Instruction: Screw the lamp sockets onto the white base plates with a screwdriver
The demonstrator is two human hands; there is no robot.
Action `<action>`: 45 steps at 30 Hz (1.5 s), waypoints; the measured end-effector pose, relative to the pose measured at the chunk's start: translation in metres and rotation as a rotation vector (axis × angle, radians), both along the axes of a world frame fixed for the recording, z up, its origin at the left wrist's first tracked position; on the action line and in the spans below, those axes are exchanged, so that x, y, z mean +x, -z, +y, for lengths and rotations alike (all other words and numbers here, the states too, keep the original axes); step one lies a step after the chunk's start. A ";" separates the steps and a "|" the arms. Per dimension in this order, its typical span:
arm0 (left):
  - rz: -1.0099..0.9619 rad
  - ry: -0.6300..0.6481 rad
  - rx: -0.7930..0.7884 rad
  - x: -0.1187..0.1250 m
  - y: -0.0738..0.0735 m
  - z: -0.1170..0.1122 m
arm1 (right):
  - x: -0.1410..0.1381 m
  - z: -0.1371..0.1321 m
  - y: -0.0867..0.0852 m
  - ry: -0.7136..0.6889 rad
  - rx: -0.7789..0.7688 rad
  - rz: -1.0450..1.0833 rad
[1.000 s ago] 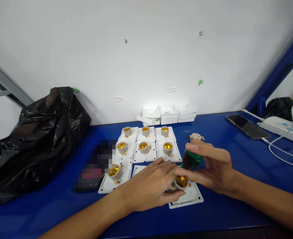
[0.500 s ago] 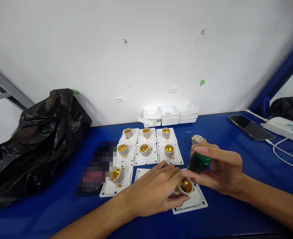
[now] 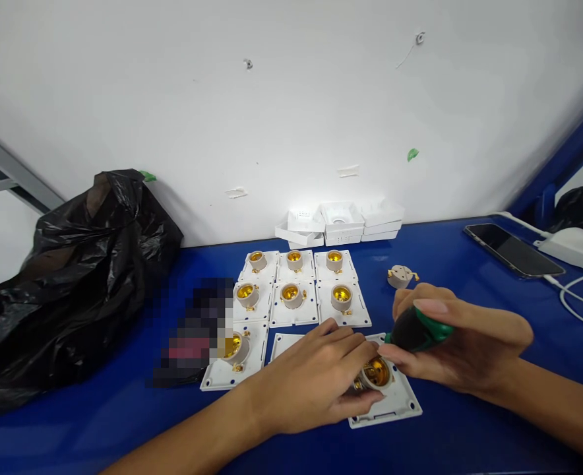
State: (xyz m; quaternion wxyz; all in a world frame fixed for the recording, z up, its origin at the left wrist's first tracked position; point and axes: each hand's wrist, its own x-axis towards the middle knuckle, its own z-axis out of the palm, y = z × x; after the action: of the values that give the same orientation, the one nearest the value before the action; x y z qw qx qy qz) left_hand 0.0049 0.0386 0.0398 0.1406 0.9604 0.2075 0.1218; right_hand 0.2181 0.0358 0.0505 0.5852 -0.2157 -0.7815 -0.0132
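Observation:
My left hand (image 3: 324,376) is closed around a lamp socket (image 3: 376,373) with a brass-coloured threaded inside, which sits on a white square plate (image 3: 395,404). In my right hand (image 3: 462,336) is a screwdriver with a green and black handle (image 3: 417,328), tilted over the socket. The screwdriver's tip is hidden, so I cannot tell what it touches. Another white plate (image 3: 284,343) lies partly under my left hand. Beyond my right hand rests a loose socket (image 3: 401,276) with brass terminals.
Several white plates with sockets (image 3: 291,295) stand in rows on the blue table (image 3: 420,241). White box-shaped covers (image 3: 341,223) are stacked by the wall. A black plastic bag (image 3: 84,284) fills the left. A phone (image 3: 512,249) and a white power strip (image 3: 576,249) with cables lie right.
My right hand and the screwdriver have shifted right, and the handle leans over more to the right. The loose socket shows more fully. The whole view has shifted slightly.

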 end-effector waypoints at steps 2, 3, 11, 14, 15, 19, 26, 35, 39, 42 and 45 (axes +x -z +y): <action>0.006 0.016 0.009 0.000 0.001 0.001 | 0.000 0.001 0.000 0.004 0.006 -0.009; 0.009 0.020 0.014 0.000 0.002 0.002 | 0.000 0.001 -0.001 0.005 0.004 -0.020; -0.016 0.024 0.024 0.000 0.005 0.003 | -0.001 0.000 0.001 -0.011 -0.004 0.021; -0.018 0.031 0.018 0.000 0.004 0.003 | -0.003 -0.001 0.001 -0.037 0.022 0.042; -0.017 0.032 0.019 0.000 0.004 0.003 | -0.003 -0.001 0.001 -0.033 0.021 0.040; -0.016 0.025 0.022 0.000 0.004 0.003 | -0.002 -0.002 -0.001 -0.005 -0.011 0.006; -0.002 0.012 -0.028 -0.001 0.003 0.002 | -0.004 -0.004 -0.001 0.003 -0.035 -0.021; 0.002 0.022 -0.064 -0.001 0.000 0.003 | -0.003 0.000 0.003 -0.112 -0.029 -0.025; 0.003 0.008 -0.063 0.000 -0.002 0.003 | 0.000 0.003 0.001 -0.280 -0.066 -0.066; -0.002 0.007 -0.053 -0.001 -0.002 0.003 | -0.001 0.002 0.000 -0.269 -0.071 -0.073; -0.013 0.008 -0.042 -0.001 -0.002 0.002 | -0.002 0.001 -0.001 -0.191 -0.054 -0.082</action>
State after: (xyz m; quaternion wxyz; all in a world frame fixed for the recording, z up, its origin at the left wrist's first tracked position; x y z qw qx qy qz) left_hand 0.0036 0.0405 0.0414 0.1623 0.9573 0.2052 0.1229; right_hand 0.2158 0.0370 0.0511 0.5455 -0.1551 -0.8218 0.0550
